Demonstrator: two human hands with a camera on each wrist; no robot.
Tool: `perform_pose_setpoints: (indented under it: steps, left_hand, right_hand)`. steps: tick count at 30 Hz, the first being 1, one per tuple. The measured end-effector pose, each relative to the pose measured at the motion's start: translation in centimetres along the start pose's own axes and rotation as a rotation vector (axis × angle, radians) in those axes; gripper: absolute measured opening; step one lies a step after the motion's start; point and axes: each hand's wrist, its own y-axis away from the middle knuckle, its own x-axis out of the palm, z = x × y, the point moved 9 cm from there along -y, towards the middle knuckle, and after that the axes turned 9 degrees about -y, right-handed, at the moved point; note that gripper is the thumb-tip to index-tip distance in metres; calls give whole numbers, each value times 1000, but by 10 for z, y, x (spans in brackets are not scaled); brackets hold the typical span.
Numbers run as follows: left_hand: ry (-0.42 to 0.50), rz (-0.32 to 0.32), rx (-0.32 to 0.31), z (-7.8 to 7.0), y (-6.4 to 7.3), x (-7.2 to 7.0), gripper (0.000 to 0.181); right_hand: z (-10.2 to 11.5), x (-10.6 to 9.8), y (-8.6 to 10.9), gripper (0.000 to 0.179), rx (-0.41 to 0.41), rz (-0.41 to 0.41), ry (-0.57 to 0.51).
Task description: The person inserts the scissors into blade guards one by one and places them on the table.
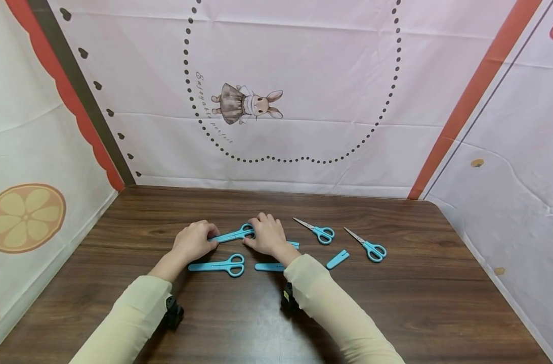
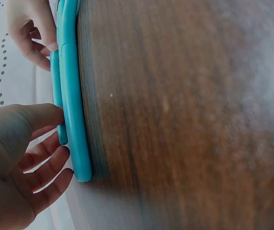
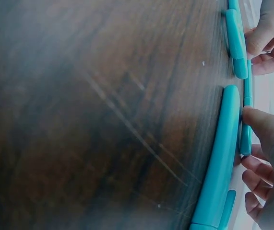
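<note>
Both hands are at one pair of blue scissors (image 1: 232, 235) with its blade in a blue sheath, lying across the far middle of the table. My left hand (image 1: 193, 241) pinches the sheath end between thumb and fingers. At the other end, my right hand (image 1: 268, 236) grips the handle loops, thumb on the near side in the right wrist view. A second sheathed pair of scissors (image 1: 212, 266) lies nearer, parallel to the table edge; in the left wrist view it partly covers the held pair (image 2: 56, 86).
Right of the hands lie two bare-bladed scissors (image 1: 324, 234), (image 1: 374, 251) with blue handles. A loose blue sheath (image 1: 337, 259) lies near them. Two more sheaths (image 1: 268, 267), (image 1: 295, 244) are partly hidden by the right arm. A printed cloth (image 1: 331, 91) hangs behind the wooden table (image 1: 240, 323).
</note>
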Motion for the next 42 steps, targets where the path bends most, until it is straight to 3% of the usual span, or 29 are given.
perform_pose_setpoints:
  steps: [15, 27, 42]
  left_hand:
    - [-12, 3, 12, -1, 0, 1, 10]
    - [14, -19, 34, -4, 3, -4, 10]
    - [-33, -104, 132, -24, 14, -17, 19]
  right_hand:
    - [0, -6, 3, 51, -9, 23, -44]
    - [-4, -13, 5, 42, -27, -10, -116]
    - [-5, -42, 32, 38, -200, -126, -123]
